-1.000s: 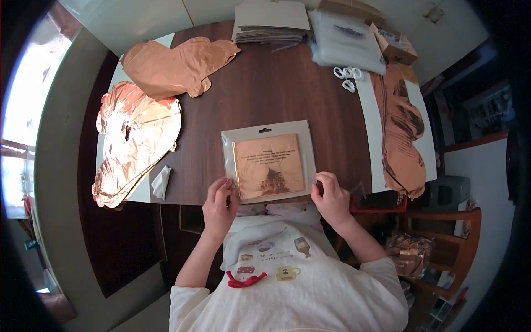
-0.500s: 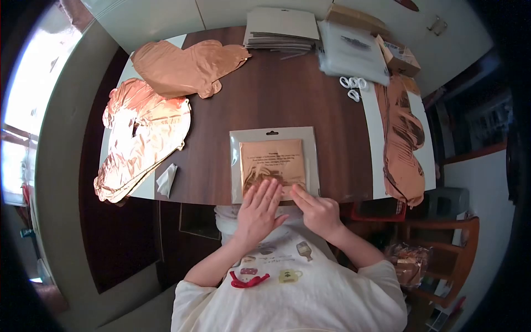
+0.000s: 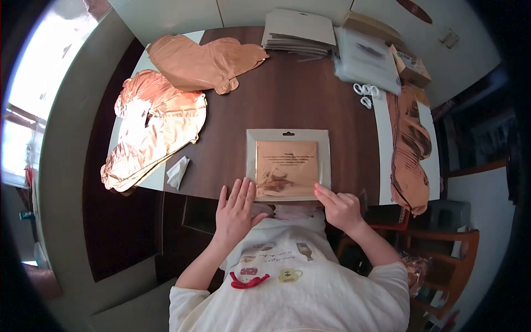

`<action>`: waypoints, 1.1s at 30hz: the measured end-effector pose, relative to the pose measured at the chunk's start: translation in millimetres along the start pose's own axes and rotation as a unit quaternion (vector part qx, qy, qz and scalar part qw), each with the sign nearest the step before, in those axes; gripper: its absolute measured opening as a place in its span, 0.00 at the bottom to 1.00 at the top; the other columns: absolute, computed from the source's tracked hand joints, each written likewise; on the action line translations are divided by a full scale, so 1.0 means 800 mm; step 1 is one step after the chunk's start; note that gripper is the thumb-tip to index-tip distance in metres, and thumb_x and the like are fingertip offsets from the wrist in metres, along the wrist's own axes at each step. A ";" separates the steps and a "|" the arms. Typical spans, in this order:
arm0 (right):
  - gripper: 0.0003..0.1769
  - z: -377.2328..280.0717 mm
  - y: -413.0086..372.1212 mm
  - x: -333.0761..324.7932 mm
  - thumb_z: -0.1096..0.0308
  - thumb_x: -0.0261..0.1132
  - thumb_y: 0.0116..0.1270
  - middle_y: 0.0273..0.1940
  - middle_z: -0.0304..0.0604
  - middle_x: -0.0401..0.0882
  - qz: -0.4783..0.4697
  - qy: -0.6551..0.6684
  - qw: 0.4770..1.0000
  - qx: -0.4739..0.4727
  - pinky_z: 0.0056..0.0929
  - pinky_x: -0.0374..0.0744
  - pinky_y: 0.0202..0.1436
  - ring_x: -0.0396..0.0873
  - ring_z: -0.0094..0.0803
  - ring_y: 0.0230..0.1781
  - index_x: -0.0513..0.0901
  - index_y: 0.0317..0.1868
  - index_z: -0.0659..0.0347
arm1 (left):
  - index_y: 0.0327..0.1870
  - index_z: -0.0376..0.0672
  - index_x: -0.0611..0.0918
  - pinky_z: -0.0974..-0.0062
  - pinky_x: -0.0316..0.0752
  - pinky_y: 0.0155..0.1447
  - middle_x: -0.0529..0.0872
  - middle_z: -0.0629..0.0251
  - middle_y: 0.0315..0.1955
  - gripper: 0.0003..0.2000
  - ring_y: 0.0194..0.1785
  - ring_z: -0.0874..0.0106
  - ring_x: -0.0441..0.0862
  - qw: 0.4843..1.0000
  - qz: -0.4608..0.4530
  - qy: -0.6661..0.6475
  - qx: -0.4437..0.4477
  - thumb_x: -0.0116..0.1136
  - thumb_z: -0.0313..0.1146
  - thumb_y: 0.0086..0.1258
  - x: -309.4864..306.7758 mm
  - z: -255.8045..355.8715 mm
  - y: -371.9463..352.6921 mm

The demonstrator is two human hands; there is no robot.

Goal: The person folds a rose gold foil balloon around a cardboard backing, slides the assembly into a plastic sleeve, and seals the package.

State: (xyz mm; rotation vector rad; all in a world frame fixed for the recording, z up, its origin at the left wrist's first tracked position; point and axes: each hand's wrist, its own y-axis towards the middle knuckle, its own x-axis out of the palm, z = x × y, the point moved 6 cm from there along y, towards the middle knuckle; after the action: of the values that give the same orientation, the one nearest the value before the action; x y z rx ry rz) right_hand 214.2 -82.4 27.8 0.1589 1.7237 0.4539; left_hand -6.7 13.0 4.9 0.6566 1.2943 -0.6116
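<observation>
The plastic packet lies flat on a dark wooden table, close to the near edge and straight in front of the person. It is clear, with a small hanging hole at its far end, and inside it is a folded square of shiny rose-gold foil with a few lines of print too small to read.

The left hand is spread flat with the fingers straight and together. Its fingertips touch the near left corner of the packet, and it grips nothing. The right hand rests at the near right corner. Its forefinger is stretched out along the packet's edge and the other fingers are loosely curled. It clasps nothing either.

Well to the left of the packet, a large crinkled foil balloon, not inflated, lies on a white sheet at the table's left edge. A second flat balloon lies beyond it, towards the far left corner. A crumpled white tissue sits near the front edge, between the big balloon and the left hand.

At the far side of the table are a stack of grey cards and, to its right, a pile of clear bags with a cardboard box beside it. Near the bags are some small white rings. Along the right edge, a long foil piece lies on another white sheet.

The person wears a white shirt printed with small pictures.
</observation>
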 end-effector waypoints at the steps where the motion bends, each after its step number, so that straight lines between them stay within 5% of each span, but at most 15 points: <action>1: 0.16 0.000 -0.003 -0.002 0.74 0.61 0.52 0.52 0.30 0.83 -0.003 0.008 1.000 -0.004 0.23 0.76 0.21 0.74 0.23 0.16 0.86 0.42 0.53 | 0.69 0.39 0.66 0.52 0.54 0.73 0.67 0.56 0.68 0.40 0.72 0.59 0.63 1.000 0.005 0.001 -0.001 0.63 0.53 0.59 -0.001 0.001 -0.001; 6: 0.09 -0.008 -0.016 -0.009 0.69 0.64 0.53 0.48 0.26 0.79 -0.010 0.019 0.998 -0.063 0.21 0.75 0.21 0.72 0.22 0.19 0.79 0.37 0.51 | 0.59 0.41 0.78 0.55 0.58 0.71 0.76 0.60 0.61 0.26 0.68 0.63 0.70 0.999 0.040 0.016 0.002 0.67 0.42 0.59 -0.011 0.012 -0.012; 10: 0.07 -0.010 -0.017 -0.010 0.67 0.63 0.54 0.40 0.24 0.75 -0.032 -0.019 0.992 -0.121 0.20 0.74 0.21 0.69 0.21 0.22 0.76 0.34 0.46 | 0.49 0.41 0.82 0.56 0.64 0.68 0.83 0.63 0.51 0.13 0.61 0.65 0.77 0.990 0.136 0.015 0.037 0.56 0.28 0.63 -0.017 0.011 -0.009; 18: 0.05 -0.006 -0.008 -0.014 0.67 0.62 0.55 0.33 0.27 0.69 -0.046 -0.009 0.989 -0.139 0.19 0.75 0.21 0.70 0.20 0.23 0.74 0.31 0.46 | 0.47 0.41 0.83 0.56 0.65 0.67 0.84 0.63 0.51 0.12 0.60 0.66 0.79 0.989 0.136 0.026 0.053 0.59 0.28 0.62 -0.018 0.009 -0.006; 27: 0.14 0.000 -0.023 -0.013 0.57 0.72 0.54 0.44 0.30 0.77 -0.074 0.042 0.990 -0.110 0.25 0.78 0.25 0.76 0.26 0.27 0.75 0.34 0.50 | 0.47 0.41 0.83 0.58 0.67 0.64 0.82 0.61 0.51 0.13 0.59 0.62 0.78 0.990 0.130 -0.044 0.005 0.61 0.24 0.59 -0.031 0.008 -0.009; 30: 0.17 0.019 -0.028 -0.016 0.56 0.70 0.57 0.46 0.36 0.77 -0.006 0.146 0.989 0.037 0.29 0.81 0.30 0.81 0.31 0.34 0.77 0.41 0.53 | 0.45 0.37 0.82 0.63 0.73 0.58 0.82 0.56 0.48 0.14 0.54 0.61 0.79 0.967 0.141 -0.189 -0.100 0.59 0.20 0.57 -0.040 -0.008 -0.019; 33: 0.22 0.039 -0.029 -0.013 0.55 0.69 0.60 0.48 0.40 0.77 0.004 0.128 0.976 0.177 0.34 0.82 0.34 0.83 0.37 0.39 0.77 0.48 0.58 | 0.44 0.34 0.81 0.71 0.77 0.48 0.84 0.57 0.41 0.10 0.45 0.67 0.83 0.881 0.103 -0.383 -0.259 0.59 0.20 0.61 -0.005 -0.046 -0.044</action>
State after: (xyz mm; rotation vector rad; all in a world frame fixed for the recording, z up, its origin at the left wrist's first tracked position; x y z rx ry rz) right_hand 249.9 -100.6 24.4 0.3781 2.0503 0.1721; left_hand -57.3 16.6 0.4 0.0653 0.5767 -0.2675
